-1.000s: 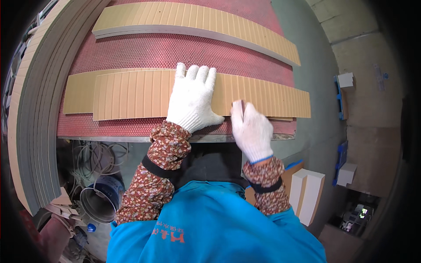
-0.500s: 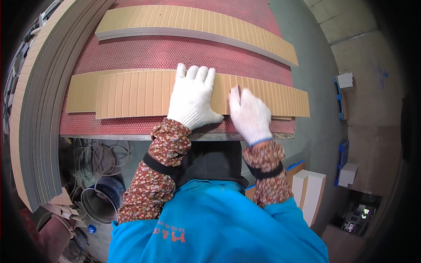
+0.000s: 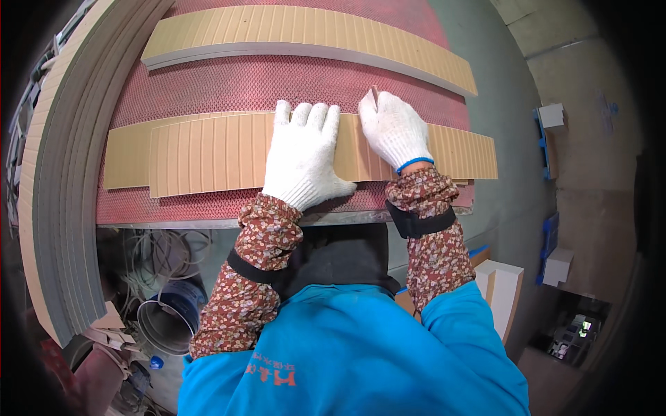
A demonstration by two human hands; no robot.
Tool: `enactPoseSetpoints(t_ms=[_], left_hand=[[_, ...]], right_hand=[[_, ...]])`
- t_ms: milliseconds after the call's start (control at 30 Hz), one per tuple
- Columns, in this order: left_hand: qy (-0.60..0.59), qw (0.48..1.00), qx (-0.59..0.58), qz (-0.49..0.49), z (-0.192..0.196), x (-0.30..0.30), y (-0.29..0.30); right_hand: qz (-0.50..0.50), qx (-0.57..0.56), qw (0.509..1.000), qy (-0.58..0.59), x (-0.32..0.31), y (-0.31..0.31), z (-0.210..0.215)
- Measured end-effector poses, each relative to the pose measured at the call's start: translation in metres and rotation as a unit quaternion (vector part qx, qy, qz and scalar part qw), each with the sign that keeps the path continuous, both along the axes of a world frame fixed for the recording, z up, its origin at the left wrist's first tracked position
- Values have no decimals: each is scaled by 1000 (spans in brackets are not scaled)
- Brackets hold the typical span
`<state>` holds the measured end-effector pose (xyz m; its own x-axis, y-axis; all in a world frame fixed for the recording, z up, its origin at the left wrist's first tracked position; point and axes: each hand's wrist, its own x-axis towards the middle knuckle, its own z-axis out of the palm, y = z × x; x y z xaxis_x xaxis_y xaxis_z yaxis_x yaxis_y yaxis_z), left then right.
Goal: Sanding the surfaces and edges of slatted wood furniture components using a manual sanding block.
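Note:
My left hand, in a white knit glove, lies flat on a tan grooved panel, fingers spread and pointing away from me. Under this panel, another tan strip sticks out at the left. My right hand, gloved too, is closed over the panel's far edge, right of the left hand. A thin reddish-brown piece, like folded sandpaper, pokes out between its thumb and fingers; most of it is hidden. Both panels rest on a red mesh-textured mat.
Across the far side of the table lies a stack of grooved strips. Tall stacked boards stand along the left. Below the table's edge are a coiled hose and a bucket. White blocks stand at the lower right.
My right hand has moved away from me across the panel, from its near part to its far edge, with the brown piece. My left hand stays pressed on the panel.

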<state>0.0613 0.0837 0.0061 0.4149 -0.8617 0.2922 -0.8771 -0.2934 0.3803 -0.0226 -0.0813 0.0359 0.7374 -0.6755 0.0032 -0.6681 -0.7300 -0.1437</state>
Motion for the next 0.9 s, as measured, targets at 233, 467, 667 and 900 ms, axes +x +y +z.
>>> enactPoseSetpoints(t_ms=[233,467,667,900], left_hand=[[-33,998,-51,-12,-2,0,-6],[-46,998,-22,-21,-1,-1,0],[-31,998,34,-31,-5,0,1],[-14,995,100,-25,6,-21,33]], right_hand=[[-1,-55,998,-8,-58,47,-2],[7,11,1000,-2,-133,103,-23],[-64,286,944,-153,-150,82,-34],[-127,565,752,-315,-150,81,-44]])
